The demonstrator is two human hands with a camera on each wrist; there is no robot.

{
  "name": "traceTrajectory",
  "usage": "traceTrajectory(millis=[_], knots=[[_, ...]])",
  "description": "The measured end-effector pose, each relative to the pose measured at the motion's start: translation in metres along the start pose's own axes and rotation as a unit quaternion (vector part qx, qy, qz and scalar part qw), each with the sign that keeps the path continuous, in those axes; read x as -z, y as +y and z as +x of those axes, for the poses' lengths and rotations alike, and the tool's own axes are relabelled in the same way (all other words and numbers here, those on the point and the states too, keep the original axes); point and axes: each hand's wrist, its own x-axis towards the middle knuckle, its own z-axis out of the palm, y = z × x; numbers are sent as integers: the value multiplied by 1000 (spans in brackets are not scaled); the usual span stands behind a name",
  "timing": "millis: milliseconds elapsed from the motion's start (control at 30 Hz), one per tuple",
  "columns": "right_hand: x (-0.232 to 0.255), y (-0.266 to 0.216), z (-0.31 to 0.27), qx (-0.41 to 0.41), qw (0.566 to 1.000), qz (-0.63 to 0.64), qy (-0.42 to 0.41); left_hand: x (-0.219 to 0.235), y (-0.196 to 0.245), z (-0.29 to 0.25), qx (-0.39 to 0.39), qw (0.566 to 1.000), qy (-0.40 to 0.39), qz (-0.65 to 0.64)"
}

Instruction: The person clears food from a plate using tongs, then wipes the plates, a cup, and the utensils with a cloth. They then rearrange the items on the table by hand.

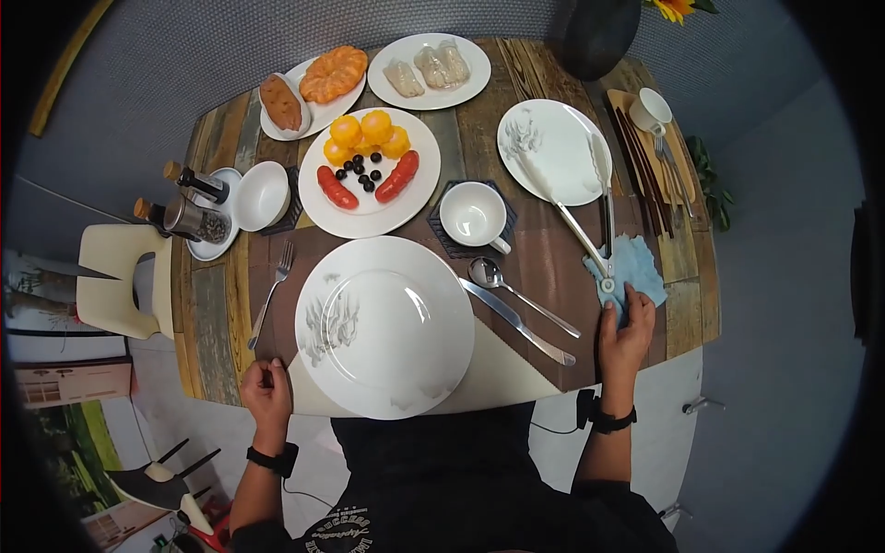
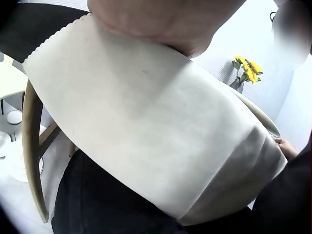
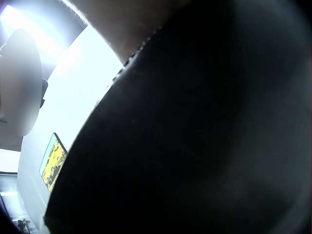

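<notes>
My left hand [image 1: 267, 392] rests at the table's front edge, loosely curled, left of the large white dinner plate [image 1: 429, 369] and below the fork [image 1: 272, 293]. In the left wrist view, part of a hand [image 2: 161, 19] shows over the pale hanging cloth [image 2: 141, 112]. My right hand [image 1: 629, 336] rests on a crumpled light-blue cloth [image 1: 636, 263], thumb and fingers apart. Just beyond its fingertips lies the hinged end of metal tongs [image 1: 581, 230], whose tips reach onto a white patterned plate [image 1: 562, 124]. A knife [image 1: 521, 324] and a spoon [image 1: 530, 300] lie between the dinner plate and my right hand.
Behind the dinner plate are a plate [image 1: 318, 217] of sausages, yellow pieces and dark berries, and a white cup [image 1: 473, 214]. Further back stand two more food plates and a dark vase [image 1: 599, 37]. At left are a bowl [image 1: 263, 195] and grinders; at right, a wooden tray [image 1: 680, 158].
</notes>
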Motion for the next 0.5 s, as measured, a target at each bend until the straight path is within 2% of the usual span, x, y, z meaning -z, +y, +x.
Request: traceTrajectory(millis=[367,500], knots=[[-1,-4,0,17,999,-25,11,5,0,3,-16,1000,-16,-7],[1,-6,0,33,999,-34,22,5,-4,0,-1,998,-24,-55]])
